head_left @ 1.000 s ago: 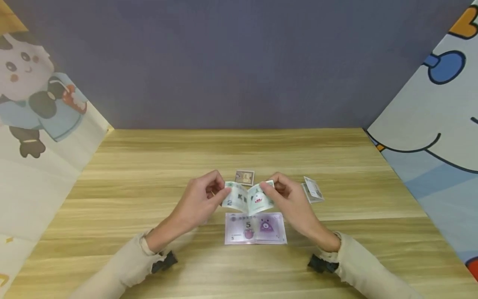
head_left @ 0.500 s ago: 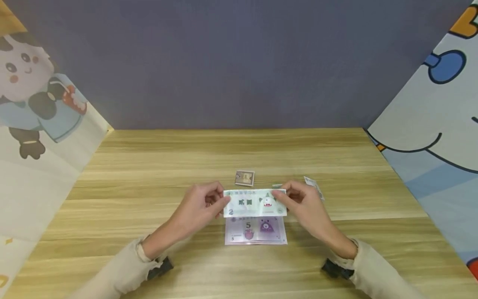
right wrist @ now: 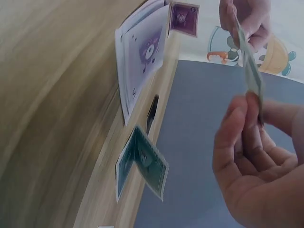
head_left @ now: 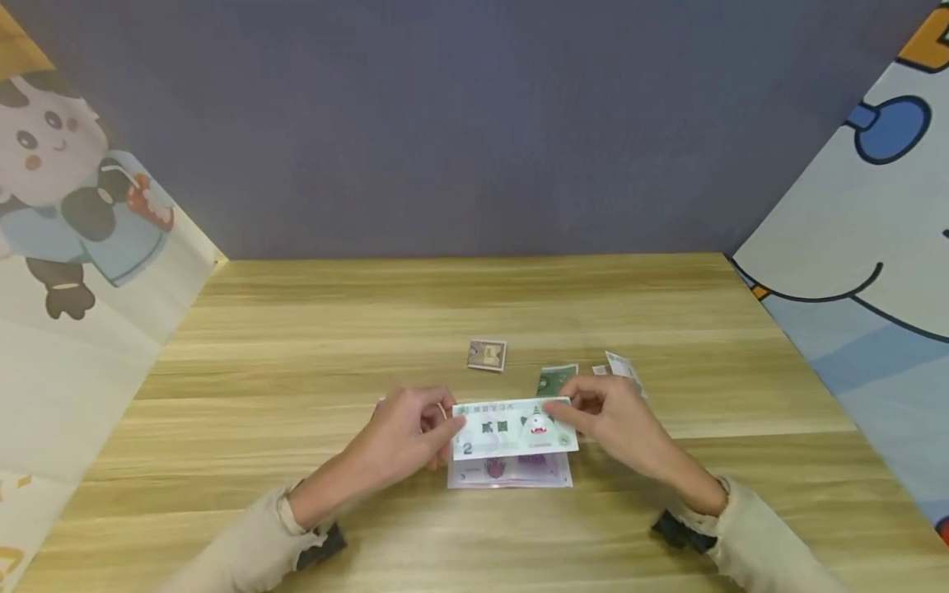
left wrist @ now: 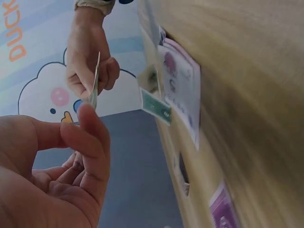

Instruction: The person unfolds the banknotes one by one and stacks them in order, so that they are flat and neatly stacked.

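Note:
A pale green toy banknote (head_left: 511, 443) marked 2 is stretched nearly flat between both hands. My left hand (head_left: 408, 432) pinches its left end between thumb and forefinger. The upper right corner is pinched by my right hand (head_left: 626, 424), thumb on the printed side. Below it, a small stack of purple banknotes (head_left: 515, 476) marked 5 lies on the table, its upper part covered in the head view. Seen edge-on in the right wrist view, the held banknote (right wrist: 250, 66) is above the table, apart from the stack.
Several folded banknotes lie around on the wood-grain table (head_left: 334, 305): a dark green one (head_left: 554, 379) beyond the right hand, a brown one (head_left: 486, 354) farther back, and a whitish one (head_left: 624, 367) at the right. A purple folded banknote (right wrist: 184, 19) is near the left hand.
The creased green banknote has been pulled out from a V shape to nearly flat, then lowered toward me over the purple stack. The right hand moved rightward, and the dark green folded banknote came into view.

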{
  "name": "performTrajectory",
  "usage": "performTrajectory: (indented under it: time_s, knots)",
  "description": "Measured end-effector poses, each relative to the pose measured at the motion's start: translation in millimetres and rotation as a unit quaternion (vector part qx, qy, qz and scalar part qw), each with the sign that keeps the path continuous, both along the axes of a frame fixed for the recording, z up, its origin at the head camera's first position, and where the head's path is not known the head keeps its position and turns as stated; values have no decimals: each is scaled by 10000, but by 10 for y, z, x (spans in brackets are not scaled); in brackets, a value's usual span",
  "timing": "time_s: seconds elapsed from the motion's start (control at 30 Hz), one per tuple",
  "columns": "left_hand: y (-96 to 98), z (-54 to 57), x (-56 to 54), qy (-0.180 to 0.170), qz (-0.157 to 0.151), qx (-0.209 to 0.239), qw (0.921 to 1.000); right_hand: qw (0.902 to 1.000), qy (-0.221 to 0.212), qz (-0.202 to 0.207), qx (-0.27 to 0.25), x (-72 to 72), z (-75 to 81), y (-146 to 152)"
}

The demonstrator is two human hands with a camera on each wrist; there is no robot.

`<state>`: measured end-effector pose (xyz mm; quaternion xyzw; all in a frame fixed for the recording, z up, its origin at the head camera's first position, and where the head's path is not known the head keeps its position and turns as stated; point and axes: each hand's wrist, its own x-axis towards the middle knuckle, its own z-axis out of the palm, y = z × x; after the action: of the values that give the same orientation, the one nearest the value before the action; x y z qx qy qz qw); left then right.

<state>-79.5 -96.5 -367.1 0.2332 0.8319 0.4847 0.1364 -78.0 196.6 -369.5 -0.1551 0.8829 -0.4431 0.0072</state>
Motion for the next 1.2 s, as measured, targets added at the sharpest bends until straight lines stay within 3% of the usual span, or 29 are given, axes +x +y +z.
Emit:
performTrajectory:
  time_s: [0.27, 0.67, 0.87, 1.2]
  knots:
    - [22, -208, 7, -331, -440, -137, 9984, 9952, -49, 579, 786, -59, -111, 16]
    - [96, -303, -97, -262, -784, -1252, 9887, 9829, -181, 1188, 1393, -105, -324, -24]
    - [117, -306, -117, -262, -817, -1449, 9857, 9808, -87, 1164, 1559, -114, -349, -44]
    - [127, -367, -142, -310, -751, -1414, 9866, 9812, -22, 1001, 1650, -113, -360, -48]
